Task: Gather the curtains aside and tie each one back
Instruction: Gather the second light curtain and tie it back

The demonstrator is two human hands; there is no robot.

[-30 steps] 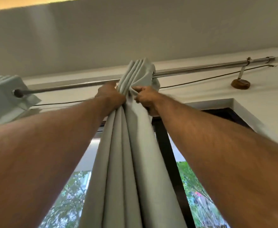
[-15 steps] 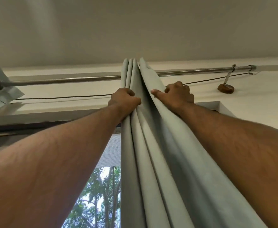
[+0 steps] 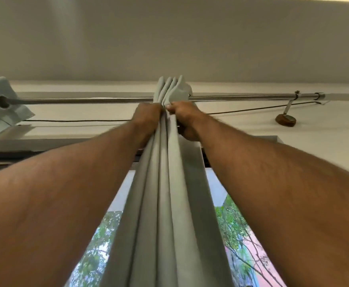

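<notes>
Both hands reach up: left hand (image 3: pixel 147 114) and right hand (image 3: pixel 182 117) clench the bunched curtain (image 3: pixel 169 183) just below the rod (image 3: pixel 86 100), mid-rod, pleats running straight down between the forearms, both equally near; no tie visible.

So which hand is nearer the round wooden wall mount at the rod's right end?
The right hand. It grips the bunched curtain on the side facing the wooden mount; the left hand grips the curtain's far side.
</notes>
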